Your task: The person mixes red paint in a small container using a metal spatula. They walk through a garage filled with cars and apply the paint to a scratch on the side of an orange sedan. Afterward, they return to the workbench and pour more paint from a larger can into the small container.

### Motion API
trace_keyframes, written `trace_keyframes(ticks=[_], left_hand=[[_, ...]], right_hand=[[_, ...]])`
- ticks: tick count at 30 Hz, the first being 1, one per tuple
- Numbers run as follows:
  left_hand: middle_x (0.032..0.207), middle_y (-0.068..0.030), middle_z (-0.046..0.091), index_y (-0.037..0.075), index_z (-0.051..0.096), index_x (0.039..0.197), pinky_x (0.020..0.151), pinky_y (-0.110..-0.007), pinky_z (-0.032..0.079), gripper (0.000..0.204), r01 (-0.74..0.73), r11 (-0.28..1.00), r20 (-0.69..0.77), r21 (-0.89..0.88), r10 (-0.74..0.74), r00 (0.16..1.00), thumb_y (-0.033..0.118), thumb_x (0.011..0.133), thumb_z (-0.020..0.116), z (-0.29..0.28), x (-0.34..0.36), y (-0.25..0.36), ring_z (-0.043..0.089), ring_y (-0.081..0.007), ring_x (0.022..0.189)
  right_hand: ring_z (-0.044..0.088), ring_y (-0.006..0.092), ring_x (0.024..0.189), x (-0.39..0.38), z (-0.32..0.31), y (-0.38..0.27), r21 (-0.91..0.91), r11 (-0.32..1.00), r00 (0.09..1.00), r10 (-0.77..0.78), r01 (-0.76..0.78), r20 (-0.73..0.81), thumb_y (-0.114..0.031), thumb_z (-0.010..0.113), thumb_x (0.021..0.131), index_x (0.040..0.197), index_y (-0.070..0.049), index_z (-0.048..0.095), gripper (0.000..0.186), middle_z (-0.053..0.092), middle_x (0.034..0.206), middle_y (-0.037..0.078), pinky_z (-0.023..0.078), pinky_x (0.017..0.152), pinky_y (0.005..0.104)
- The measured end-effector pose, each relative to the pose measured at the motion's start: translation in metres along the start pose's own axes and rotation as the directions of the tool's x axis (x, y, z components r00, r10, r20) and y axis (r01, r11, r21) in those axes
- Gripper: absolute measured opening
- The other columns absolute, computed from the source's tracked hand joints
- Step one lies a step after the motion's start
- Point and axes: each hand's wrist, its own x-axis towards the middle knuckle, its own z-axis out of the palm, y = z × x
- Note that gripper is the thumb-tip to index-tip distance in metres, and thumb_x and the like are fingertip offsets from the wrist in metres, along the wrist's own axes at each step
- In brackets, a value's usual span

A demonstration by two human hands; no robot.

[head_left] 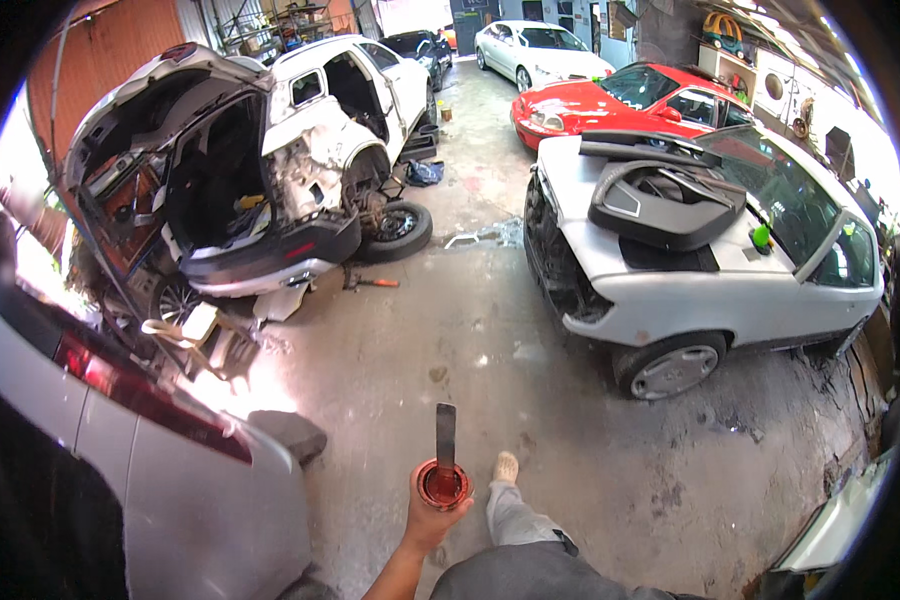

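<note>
Low in the view, my left hand (pixel 430 522) is closed around a small open can (pixel 464 490) smeared with red. Reddish stuff, which looks like paint, coats the inside of the can. A flat dark strip, like a mixing stick or scraper (pixel 446 432), stands upright in it, its upper end rising well above the rim. My left forearm comes up from the lower edge. My right hand is out of sight. One of my legs, in grey trousers (pixel 518 520), and a light shoe (pixel 506 466) show beside the can.
At left stand a grey car (pixel 210 500) and a stripped white car (pixel 310 150) with its tailgate up. A loose wheel (pixel 398 228) and a hammer (pixel 372 282) lie near it. At right, a silver car (pixel 670 305) carries black panels (pixel 660 205); a red car (pixel 580 110) stands behind.
</note>
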Motion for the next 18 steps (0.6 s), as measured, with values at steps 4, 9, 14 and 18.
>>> trace_keyframes(ticks=[4, 9, 14, 18], left_hand=[[0.128, -0.0098, 0.057, 0.003, 0.037, 0.144, 0.103, -0.037, 0.052, 0.090, -0.070, 0.996, -0.044, -0.062, 0.068, 0.997, 0.001, 0.072, 0.090, -0.009, 0.170, -0.068, 0.060, -0.0212, 0.119], [0.152, -0.0144, 0.048, 0.011, 0.028, 0.157, 0.107, -0.043, 0.050, 0.086, -0.197, 0.979, -0.015, -0.062, 0.196, 0.980, 0.013, 0.084, 0.074, -0.007, 0.368, -0.053, 0.058, -0.0275, 0.126], [0.142, -0.0145, 0.053, 0.008, 0.032, 0.154, 0.103, -0.039, 0.051, 0.091, -0.056, 0.996, -0.172, -0.063, 0.045, 0.984, -0.006, 0.078, 0.079, -0.007, 0.565, -0.015, 0.059, -0.0236, 0.119], [0.149, -0.0123, 0.049, 0.010, 0.032, 0.155, 0.102, -0.039, 0.053, 0.097, -0.005, 0.986, -0.079, -0.165, -0.008, 0.997, -0.009, 0.071, 0.079, -0.042, 0.751, -0.053, 0.059, -0.0237, 0.120]], right_hand=[[0.067, 0.0395, 0.107, 0.122, -0.137, -0.182, -0.072, 0.972, 0.937, -0.233, 0.222, -0.261, -0.040, 0.059, 0.100, 0.115, -0.003, 0.068, 0.041, 0.070, 0.113, 0.023, 0.052, 0.095, 0.0524], [0.063, 0.0406, 0.122, 0.188, -0.406, -0.651, -0.237, 0.682, 0.428, -0.652, 0.692, -0.625, -0.039, 0.059, 0.100, 0.131, -0.005, 0.064, 0.046, 0.066, 0.131, 0.023, 0.050, 0.102, 0.0515], [0.067, 0.0441, 0.107, -0.064, -0.590, -1.165, -0.102, 0.228, 0.075, -0.654, 0.968, -0.753, -0.024, 0.066, 0.088, 0.108, -0.003, 0.070, 0.029, 0.070, 0.106, 0.026, 0.054, 0.090, 0.0523], [0.068, 0.0446, 0.104, -0.084, -0.616, -1.357, -0.103, -0.009, -0.084, -0.650, 0.995, -0.755, -0.023, 0.064, 0.087, 0.097, -0.002, 0.069, 0.023, 0.070, 0.101, 0.027, 0.054, 0.086, 0.0525]])
